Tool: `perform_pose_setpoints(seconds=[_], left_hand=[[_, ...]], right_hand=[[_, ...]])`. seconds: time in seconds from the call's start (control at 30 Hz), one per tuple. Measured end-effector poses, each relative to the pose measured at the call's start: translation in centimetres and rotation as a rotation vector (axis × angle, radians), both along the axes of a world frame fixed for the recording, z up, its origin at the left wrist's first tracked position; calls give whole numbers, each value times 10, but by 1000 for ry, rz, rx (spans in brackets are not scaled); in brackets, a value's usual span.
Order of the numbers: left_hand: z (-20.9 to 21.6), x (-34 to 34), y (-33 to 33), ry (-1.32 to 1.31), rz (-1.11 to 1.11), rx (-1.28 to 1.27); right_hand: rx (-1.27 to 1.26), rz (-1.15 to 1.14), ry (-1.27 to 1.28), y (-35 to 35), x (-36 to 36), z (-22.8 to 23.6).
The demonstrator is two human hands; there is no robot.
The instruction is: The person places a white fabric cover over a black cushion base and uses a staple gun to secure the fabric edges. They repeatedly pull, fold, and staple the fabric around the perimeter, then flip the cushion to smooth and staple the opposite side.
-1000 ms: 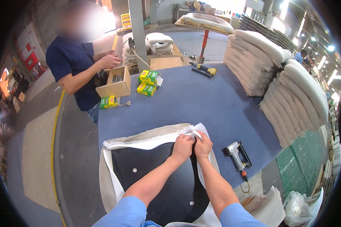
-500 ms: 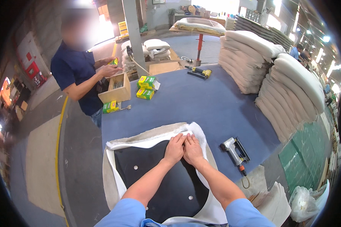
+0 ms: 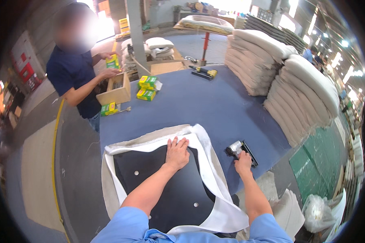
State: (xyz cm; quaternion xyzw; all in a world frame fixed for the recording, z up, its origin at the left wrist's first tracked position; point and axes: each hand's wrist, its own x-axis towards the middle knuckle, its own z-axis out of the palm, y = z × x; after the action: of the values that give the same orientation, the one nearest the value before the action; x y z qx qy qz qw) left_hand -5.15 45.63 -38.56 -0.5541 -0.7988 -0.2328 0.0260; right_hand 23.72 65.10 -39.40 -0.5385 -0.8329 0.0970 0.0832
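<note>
In front of me on the blue-covered table lies a black seat panel with a few round holes. White padding and fabric fold up over its edges. My left hand rests flat, fingers stretched, on the fold along the far edge. To the right, my right hand is wrapped around the handle of a silver and black staple gun on the table. A second staple gun, yellow and black, lies farther back, touched by no one.
A co-worker at the left holds a green-yellow box over a wooden box. Similar small boxes lie on the table. Tall stacks of beige cushions stand at the right. A clear plastic bag lies low at the right.
My right hand has left the fold beside my left hand and taken hold of the silver staple gun. My left hand stays on the fabric. The co-worker has raised the small box.
</note>
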Motion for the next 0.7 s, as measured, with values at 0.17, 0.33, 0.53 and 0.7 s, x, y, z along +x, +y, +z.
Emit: perform_pose_setpoints(seconds=[0.17,0.33,0.53,0.7], left_hand=[[-7,2,-5,-20,11,0],[-8,2,-1,-41,-1,-5],[-10,-3,-3,-66,3,47],[-8,-1,-2,-93,3,87]], right_hand=[[-60,-32,196,15,-15,21],[-626,75,434,23,-53,95],[-801,448,409,-18,-144,133],[-856,427,237,-25,-182,126]])
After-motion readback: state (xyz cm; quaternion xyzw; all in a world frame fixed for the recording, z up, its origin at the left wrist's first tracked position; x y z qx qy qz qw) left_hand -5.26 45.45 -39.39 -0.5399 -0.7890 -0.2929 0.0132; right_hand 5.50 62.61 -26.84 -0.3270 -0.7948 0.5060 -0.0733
